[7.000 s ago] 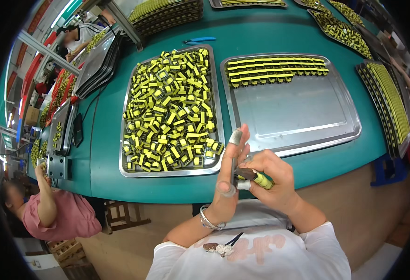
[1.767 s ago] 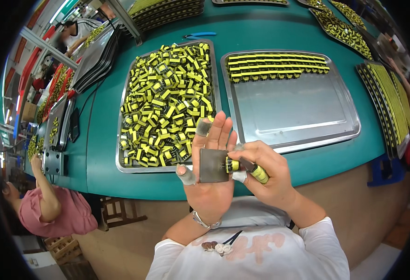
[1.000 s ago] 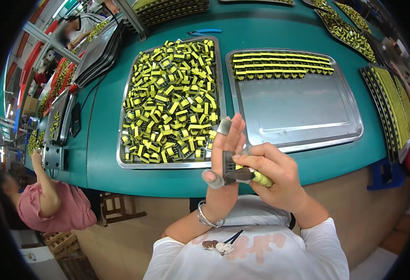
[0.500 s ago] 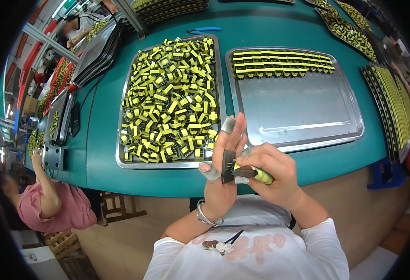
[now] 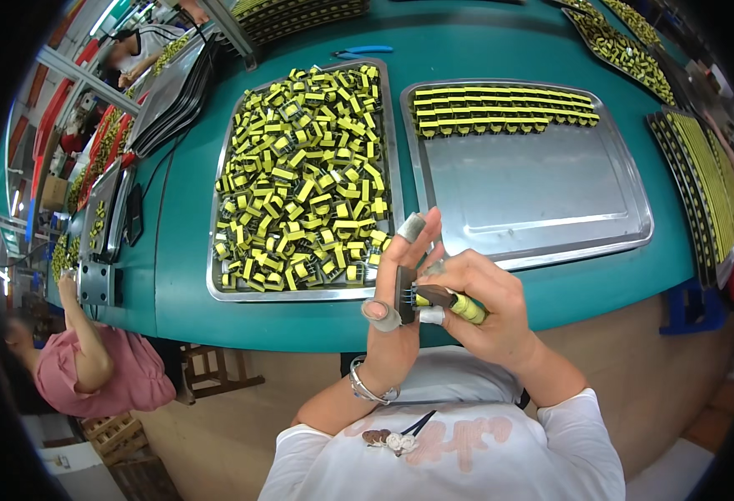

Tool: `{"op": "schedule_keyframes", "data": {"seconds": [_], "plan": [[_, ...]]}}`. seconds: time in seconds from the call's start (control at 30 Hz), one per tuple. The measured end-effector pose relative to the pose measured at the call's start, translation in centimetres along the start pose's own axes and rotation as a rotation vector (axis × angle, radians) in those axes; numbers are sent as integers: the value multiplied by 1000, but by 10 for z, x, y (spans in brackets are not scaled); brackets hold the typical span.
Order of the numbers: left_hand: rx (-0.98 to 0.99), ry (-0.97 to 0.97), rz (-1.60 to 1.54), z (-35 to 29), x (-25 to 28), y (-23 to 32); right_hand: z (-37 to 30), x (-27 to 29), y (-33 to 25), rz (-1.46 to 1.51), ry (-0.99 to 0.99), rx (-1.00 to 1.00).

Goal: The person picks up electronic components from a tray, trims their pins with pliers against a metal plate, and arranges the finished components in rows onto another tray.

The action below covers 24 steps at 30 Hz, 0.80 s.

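Observation:
My left hand (image 5: 396,334), palm turned up with tape round the thumb and a fingertip, holds a dark rectangular block (image 5: 405,294) on edge. Thin metal pins stick out of its right side. In my right hand (image 5: 492,309), fingers and thumb pinch a dark brown piece with a yellow-wrapped end (image 5: 469,309); its exact kind is unclear. Its left end meets the pins or sits very close to them, and the fingers partly hide it. Beyond my hands, a metal tray (image 5: 300,295) is heaped with loose black-and-yellow transformers (image 5: 300,192).
Right of the heap, another metal tray (image 5: 534,192) carries neat rows of transformers (image 5: 500,107) along its far side. Blue-handled pliers (image 5: 367,51) lie behind the trays. Stacked full trays (image 5: 696,196) stand at the right edge. Another person in pink (image 5: 104,371) works at the left.
My right hand and its yellow-wrapped piece have shifted slightly up and left. The dark block in my left hand has tilted a little and sits slightly higher.

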<state>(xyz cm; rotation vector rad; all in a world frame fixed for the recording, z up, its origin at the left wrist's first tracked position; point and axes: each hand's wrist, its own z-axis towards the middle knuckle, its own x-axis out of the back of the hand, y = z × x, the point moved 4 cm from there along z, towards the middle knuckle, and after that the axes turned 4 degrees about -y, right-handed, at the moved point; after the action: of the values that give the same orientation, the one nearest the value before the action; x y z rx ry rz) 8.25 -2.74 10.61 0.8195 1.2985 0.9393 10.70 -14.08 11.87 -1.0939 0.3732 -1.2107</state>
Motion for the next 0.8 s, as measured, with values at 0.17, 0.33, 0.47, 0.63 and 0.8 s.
{"op": "schedule_keyframes", "data": {"seconds": [0.17,0.33,0.47,0.63,0.8], "plan": [[-26,6,138,-2,-1,2,1,2,-3,-22,-39,-8],[-309,-11,401,-8,12,8,-7,1,-9,0,-9,-45],[-434,42,873,-12,16,18,-13,12,-8,33,85,-5],[-140,20,391,-11,19,12,-18,9,4,475,187,-314],[31,43,147,-16,18,1,-18,4,1,430,140,-277]]}}
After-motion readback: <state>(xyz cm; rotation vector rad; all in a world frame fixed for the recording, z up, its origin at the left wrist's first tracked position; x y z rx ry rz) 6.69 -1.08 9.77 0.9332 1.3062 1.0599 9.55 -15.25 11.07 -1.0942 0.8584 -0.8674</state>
